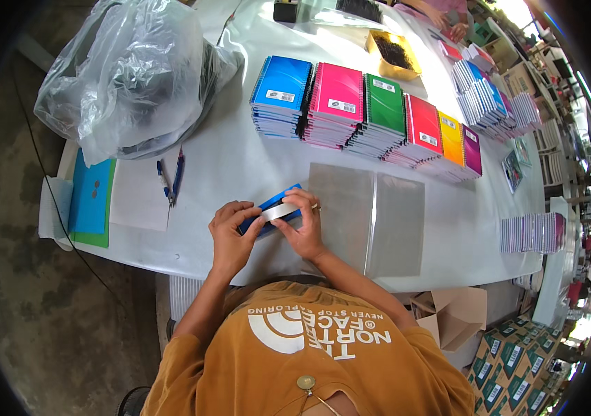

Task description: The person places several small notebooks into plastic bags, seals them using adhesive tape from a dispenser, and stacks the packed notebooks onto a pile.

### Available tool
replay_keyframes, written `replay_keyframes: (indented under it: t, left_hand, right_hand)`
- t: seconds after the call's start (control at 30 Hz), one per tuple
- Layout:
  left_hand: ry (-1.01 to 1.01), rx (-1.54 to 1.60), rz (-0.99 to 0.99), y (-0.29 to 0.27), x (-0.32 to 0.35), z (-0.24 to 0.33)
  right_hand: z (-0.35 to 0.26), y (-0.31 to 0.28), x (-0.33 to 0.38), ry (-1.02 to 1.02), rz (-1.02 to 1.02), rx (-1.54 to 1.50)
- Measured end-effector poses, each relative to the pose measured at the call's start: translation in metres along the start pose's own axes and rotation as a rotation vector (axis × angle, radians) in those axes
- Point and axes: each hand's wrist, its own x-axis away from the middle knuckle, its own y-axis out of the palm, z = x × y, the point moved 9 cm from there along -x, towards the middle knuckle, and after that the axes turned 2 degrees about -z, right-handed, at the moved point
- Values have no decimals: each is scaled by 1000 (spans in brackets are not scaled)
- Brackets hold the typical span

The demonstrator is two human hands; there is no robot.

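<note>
Both my hands grip a blue notebook [268, 208] just above the near edge of the surface [240, 159]: left hand [230, 232] clamps its lower end, right hand [304, 222] pinches the clear sleeve [279, 211] around it. I should hold it square. Open room lies left, towards the pens [171, 182]; clear sheets [368, 215] crowd my right.

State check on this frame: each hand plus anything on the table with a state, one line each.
left hand: gripping the blue notebook's left end
right hand: holding the blue notebook's right end
blue notebook: closed, held just above the table, tilted
notebook stacks: closed, sorted by colour, in a row
clear sleeves: flat, empty
plastic bag: crumpled, mouth not visible
pens: lying flat on paper
</note>
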Motion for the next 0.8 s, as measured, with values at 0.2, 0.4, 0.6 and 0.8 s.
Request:
replay_keyframes:
  t: [0.2, 0.4, 0.6, 0.8]
  left_hand:
    - [173, -290, 106, 2, 1, 17]
    - [257, -440, 205, 4, 6, 34]
    - [194, -380, 169, 14, -1, 32]
    - [120, -203, 37, 14, -4, 24]
  right_hand:
    - [11, 1, 10, 25, 13, 7]
    - [1, 2, 5, -25, -40, 54]
    - [-3, -5, 2, -28, -38, 83]
    - [2, -3, 3, -23, -20, 8]
